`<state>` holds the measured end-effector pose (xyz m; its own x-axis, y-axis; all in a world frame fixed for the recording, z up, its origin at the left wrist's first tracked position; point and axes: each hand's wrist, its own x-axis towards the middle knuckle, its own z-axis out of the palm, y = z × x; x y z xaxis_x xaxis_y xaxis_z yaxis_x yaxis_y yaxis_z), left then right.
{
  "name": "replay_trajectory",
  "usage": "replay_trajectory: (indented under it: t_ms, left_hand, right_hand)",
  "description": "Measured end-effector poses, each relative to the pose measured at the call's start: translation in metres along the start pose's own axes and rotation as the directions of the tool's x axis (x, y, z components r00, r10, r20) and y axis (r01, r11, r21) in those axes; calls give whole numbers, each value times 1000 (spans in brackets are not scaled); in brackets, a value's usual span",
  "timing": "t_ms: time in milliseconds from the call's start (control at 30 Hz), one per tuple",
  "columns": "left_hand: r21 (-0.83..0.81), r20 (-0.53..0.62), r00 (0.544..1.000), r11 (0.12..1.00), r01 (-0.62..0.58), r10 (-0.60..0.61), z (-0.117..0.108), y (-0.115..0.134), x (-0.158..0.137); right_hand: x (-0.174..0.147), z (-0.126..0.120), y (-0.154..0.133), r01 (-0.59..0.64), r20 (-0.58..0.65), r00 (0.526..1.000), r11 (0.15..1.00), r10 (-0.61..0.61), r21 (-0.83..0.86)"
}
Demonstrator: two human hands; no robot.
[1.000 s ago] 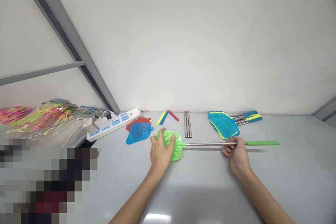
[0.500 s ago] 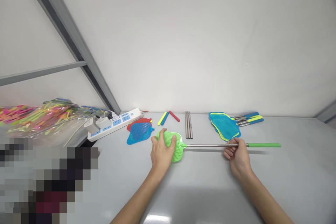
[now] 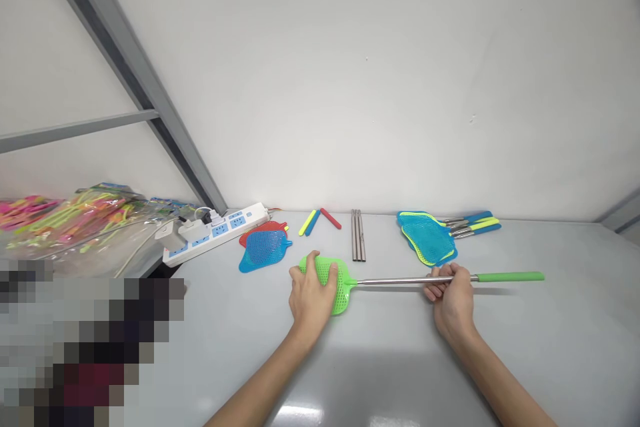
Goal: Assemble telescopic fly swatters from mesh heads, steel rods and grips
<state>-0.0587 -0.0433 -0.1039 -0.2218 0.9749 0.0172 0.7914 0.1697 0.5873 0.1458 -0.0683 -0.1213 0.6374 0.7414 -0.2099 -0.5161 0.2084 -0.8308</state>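
Observation:
A green fly swatter (image 3: 343, 283) lies level across the view, its mesh head at the left and its green grip at the right. My left hand (image 3: 313, 297) grips the mesh head, thumb and fingers over its face. Around the metal rod, just short of the green grip, my right hand (image 3: 453, 290) is closed. Behind the rod stand three loose metal rods (image 3: 359, 235) side by side on the table. Farther left are a yellow grip (image 3: 307, 222), a blue grip (image 3: 313, 223) and a red grip (image 3: 331, 218).
Blue swatter heads (image 3: 265, 248) overlap a red one (image 3: 245, 237) beside a white power strip (image 3: 220, 235) with plugs. Several swatters (image 3: 427, 240) are stacked at the back right. Clear bags of colourful items (image 3: 85, 220) lie at far left. A wall (image 3: 375, 80) rises behind the table (image 3: 380, 333).
The green swatter's grip end has shifted a little to the right, and the rod between my hands slants slightly more. Both hands keep their hold; the camera view has moved slightly.

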Motion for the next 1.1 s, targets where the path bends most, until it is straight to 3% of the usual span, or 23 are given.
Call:
replay_trajectory:
  t_ms: [300, 1100]
  left_hand:
    - [19, -42, 999, 1000, 23, -22, -4, 1, 3]
    - [2, -61, 998, 1000, 28, -28, -4, 3, -2]
  right_hand:
    - [-1, -1, 9, -42, 67, 997, 999, 41, 9]
    - [-8, 2, 10, -23, 79, 997, 995, 16, 97]
